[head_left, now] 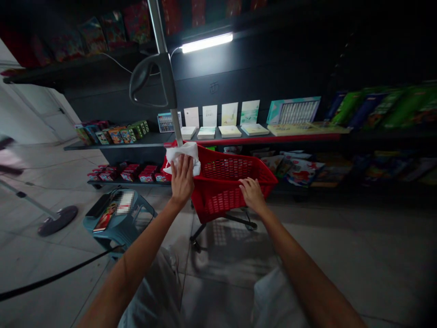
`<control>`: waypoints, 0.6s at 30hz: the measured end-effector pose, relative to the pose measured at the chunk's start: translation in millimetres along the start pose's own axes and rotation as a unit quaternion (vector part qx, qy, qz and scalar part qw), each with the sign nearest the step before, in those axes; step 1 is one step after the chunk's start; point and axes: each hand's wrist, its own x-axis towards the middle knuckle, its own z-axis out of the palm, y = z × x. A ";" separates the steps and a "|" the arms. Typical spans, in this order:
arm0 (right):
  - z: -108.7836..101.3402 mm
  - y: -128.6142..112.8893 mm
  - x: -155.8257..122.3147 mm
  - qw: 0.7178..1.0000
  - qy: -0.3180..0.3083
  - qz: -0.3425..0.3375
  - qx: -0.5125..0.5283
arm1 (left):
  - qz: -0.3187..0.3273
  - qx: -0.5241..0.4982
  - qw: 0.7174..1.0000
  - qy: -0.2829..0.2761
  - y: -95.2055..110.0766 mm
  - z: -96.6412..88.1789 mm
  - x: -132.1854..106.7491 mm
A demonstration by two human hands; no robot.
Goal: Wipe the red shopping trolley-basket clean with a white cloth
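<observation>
Got a red plastic shopping cart (218, 188) right around mid-view. Seeing the left hand (182, 180) laid out nearly flat on a white cloth (186, 149) at the cart's 9 o'clock, plus the right hand (252, 193) half-curled over its near side around 4; can't tell how tight.

1. Dark back panel (246, 86) – a single drawn mark (214, 87), like a boxed character; its reading is uncertain.
2. Upright white cards (210, 116) – faint print, too small to read.
3. Red-and-white bag (303, 172) on the lower shelf – lettering too blurred to read.
4. Sheet (124, 202) on the stool (129, 222) – pixelated, illegible.
5. No word, brand or number reads clearly.
</observation>
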 end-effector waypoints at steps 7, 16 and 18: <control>11.3 -16.9 8.4 1.000 -0.017 0.010 0.014 | 0.013 0.011 0.998 -0.057 14.8 15.8 -6.0; 11.3 -57.6 4.4 0.996 -0.067 -0.053 -0.018 | 0.024 0.056 0.989 -0.135 17.6 33.3 -28.0; 13.1 -67.1 4.5 0.995 -0.072 -0.065 -0.011 | 0.033 0.058 0.987 -0.148 19.1 38.1 -28.7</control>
